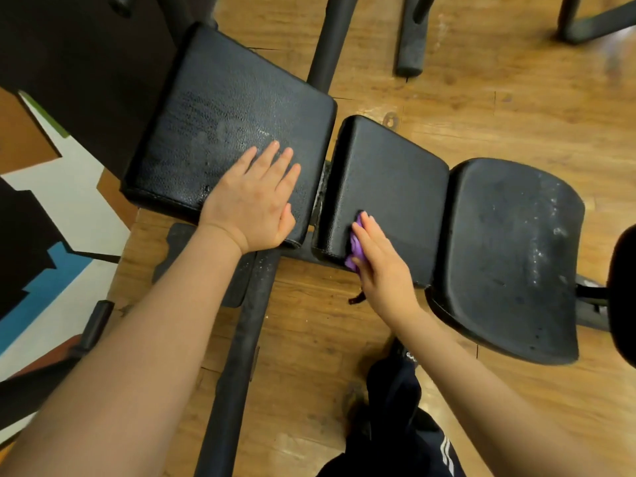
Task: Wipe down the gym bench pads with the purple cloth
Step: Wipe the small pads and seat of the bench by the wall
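Our left hand lies flat and open on the big pad, bracing; our right hand presses the purple cloth under straight fingers against the near edge of the middle pad; the cloth is bunched beneath the palm, so it could slip off the edge to the floor; the seat pad beyond our right hand looks speckled and we might miss it.

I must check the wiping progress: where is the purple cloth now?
In the head view, the purple cloth is under the right hand, on the near left edge of the middle bench pad.
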{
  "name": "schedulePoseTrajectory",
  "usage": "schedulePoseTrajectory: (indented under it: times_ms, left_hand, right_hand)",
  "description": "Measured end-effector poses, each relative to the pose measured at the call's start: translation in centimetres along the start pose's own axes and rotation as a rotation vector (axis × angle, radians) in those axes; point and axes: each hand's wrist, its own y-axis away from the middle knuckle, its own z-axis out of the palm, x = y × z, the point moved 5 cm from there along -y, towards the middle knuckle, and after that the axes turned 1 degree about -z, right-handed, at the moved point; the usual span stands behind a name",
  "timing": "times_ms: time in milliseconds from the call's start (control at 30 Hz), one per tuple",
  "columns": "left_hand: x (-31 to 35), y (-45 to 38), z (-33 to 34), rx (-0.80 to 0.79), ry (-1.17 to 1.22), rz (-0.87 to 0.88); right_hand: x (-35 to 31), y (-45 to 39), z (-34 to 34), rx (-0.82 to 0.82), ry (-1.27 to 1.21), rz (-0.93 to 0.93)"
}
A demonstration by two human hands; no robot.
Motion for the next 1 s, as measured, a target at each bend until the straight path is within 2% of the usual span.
schedulePoseTrajectory:
  times_ms: [133,233,300,367,467,567,633,767,833,900,1000]
  left_hand:
    - [0.0,0.0,0.0,0.008,-0.006,0.004]
    - [0.1,-0.1,0.1,0.012,0.004,0.015]
    - [0.0,-0.1,0.1,0.020,0.012,0.017]
    - [0.1,-0.1,0.1,0.026,0.013,0.015]
    - [0.0,-0.1,0.1,0.016,0.015,0.007]
    - [0.0,-0.2,0.0,0.010,0.016,0.011]
    - [0.1,-0.1,0.0,0.010,0.023,0.012]
    - [0.0,-0.1,0.0,0.031,0.019,0.009]
    - [0.0,-0.1,0.1,0.025,0.025,0.008]
    - [-0.1,-0.2,0.1,0.028,0.014,0.002]
    - [0.0,-0.2,0.0,0.017,0.010,0.006]
  right_hand:
    - [0.3,-3.5,-0.4,0.021,-0.050,0.043]
    - [4.1,-4.9,-2.2,0.127,-0.049,0.265]
    - [4.4,-5.3,-2.2,0.174,0.001,0.377]
    - [2.0,-4.9,-0.8,0.169,0.055,0.348]
    - [-1.5,-2.8,1.4,0.100,0.084,0.168]
    - [0.1,-2.5,0.4,0.086,0.060,0.094]
    - [3.4,-3.7,-1.4,0.152,0.065,0.193]
    - [7.4,-8.8,-3.9,0.252,0.105,0.547]
    - [5.4,-11.5,-3.2,0.236,0.124,0.498]
    - [1.8,-13.0,-1.3,0.186,0.110,0.317]
    - [-1.6,-10.8,0.7,0.115,0.097,0.077]
